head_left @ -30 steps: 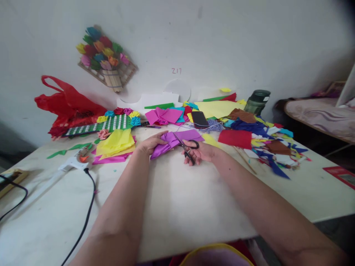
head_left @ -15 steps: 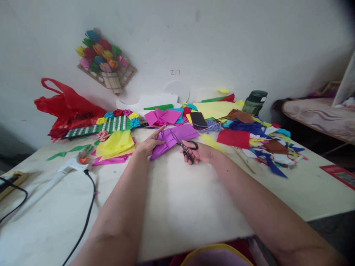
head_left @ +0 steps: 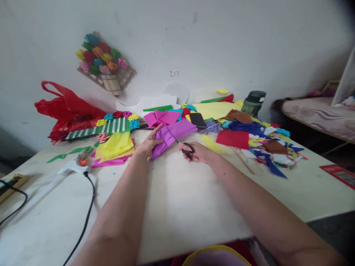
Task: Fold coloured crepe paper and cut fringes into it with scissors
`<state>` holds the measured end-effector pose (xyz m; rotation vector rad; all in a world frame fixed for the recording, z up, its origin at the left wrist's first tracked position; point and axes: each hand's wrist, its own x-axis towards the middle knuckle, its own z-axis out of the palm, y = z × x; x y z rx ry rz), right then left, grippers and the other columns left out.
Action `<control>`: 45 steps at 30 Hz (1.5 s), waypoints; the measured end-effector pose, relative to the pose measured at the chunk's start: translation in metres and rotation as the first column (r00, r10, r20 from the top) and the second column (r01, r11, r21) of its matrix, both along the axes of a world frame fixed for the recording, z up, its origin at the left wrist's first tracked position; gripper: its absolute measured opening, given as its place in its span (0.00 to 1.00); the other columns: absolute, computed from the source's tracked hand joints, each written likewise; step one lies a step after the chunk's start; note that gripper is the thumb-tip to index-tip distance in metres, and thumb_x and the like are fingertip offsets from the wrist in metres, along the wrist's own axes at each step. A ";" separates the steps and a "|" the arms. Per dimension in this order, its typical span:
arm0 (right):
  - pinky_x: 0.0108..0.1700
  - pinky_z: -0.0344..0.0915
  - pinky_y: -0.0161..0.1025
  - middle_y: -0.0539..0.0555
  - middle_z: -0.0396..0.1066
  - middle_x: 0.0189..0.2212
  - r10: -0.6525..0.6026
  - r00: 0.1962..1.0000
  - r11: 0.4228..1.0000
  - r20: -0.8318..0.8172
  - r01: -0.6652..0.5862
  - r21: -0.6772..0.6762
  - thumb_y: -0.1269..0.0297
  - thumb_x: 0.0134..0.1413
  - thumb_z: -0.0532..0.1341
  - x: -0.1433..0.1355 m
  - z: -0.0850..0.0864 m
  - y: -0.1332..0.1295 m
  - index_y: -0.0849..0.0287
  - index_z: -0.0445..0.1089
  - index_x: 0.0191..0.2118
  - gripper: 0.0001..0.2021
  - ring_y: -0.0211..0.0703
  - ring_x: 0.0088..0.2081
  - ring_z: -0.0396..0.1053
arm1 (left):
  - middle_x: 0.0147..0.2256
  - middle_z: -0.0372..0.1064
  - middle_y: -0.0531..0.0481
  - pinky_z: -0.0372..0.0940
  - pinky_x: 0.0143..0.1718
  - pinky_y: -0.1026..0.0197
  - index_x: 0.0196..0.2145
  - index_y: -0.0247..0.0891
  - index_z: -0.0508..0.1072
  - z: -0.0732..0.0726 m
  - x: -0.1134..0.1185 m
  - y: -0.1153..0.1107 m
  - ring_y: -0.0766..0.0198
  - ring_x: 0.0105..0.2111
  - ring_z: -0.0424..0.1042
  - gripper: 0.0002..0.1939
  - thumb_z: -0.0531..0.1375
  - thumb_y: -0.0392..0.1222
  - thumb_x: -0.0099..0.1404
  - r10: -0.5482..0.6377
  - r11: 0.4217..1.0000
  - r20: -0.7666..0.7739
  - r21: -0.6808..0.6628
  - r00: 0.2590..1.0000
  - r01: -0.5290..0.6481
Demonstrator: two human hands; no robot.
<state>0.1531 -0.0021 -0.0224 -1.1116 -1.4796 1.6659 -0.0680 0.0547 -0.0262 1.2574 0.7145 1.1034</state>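
Note:
My left hand [head_left: 149, 144] grips the left end of a folded purple crepe paper [head_left: 181, 129], thumb on top and index finger along its far edge. In my right hand [head_left: 196, 152] is a pair of scissors [head_left: 188, 147] with black handles, fingers through the loops. The blades point up and left and lie across the middle of the purple paper; whether they bite into it I cannot tell. A pile of yellow paper sheets [head_left: 115, 146] over pink ones lies left of my left hand. Pink paper pieces [head_left: 162, 117] lie just beyond the purple paper.
A phone [head_left: 197, 120], a red paper piece [head_left: 233, 139] and a heap of coloured scraps [head_left: 274, 147] spread to the right, near a green bottle [head_left: 253, 102]. At left are a red plastic bag [head_left: 66, 107], paper flowers [head_left: 103, 137] and a white stand [head_left: 73, 166] with a black cable [head_left: 88, 210].
The scissors and my right hand have shifted slightly left, and the handles have drawn closer together. The purple paper's right end has dropped back a little to the left.

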 end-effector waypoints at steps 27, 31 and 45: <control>0.16 0.49 0.27 0.45 0.59 0.16 -0.047 0.999 0.991 -0.011 0.048 0.123 0.49 0.41 0.63 -0.008 -0.003 -0.001 0.62 0.61 0.25 0.19 0.25 0.15 0.54 | 0.50 0.63 0.50 0.65 0.40 0.68 0.57 0.47 0.57 0.001 0.000 -0.001 0.68 0.40 0.69 0.41 0.59 0.26 0.46 0.003 0.998 0.005 0.069 1.000 -0.003; 0.17 0.48 0.26 0.44 0.58 0.16 -0.059 0.998 0.990 -0.013 0.060 0.129 0.49 0.42 0.62 -0.008 -0.005 0.000 0.62 0.62 0.26 0.19 0.25 0.15 0.53 | 0.49 0.64 0.50 0.64 0.41 0.68 0.57 0.46 0.56 0.000 -0.001 0.000 0.67 0.42 0.68 0.42 0.60 0.26 0.45 0.016 0.998 0.021 0.053 1.000 -0.017; 0.15 0.45 0.28 0.42 0.55 0.14 -0.110 0.993 0.977 0.029 0.103 0.188 0.53 0.40 0.63 -0.012 -0.004 0.001 0.61 0.60 0.22 0.17 0.25 0.13 0.50 | 0.52 0.61 0.48 0.64 0.42 0.66 0.60 0.44 0.49 -0.005 -0.004 0.005 0.66 0.41 0.69 0.45 0.59 0.27 0.46 0.020 0.999 0.022 0.046 1.000 -0.021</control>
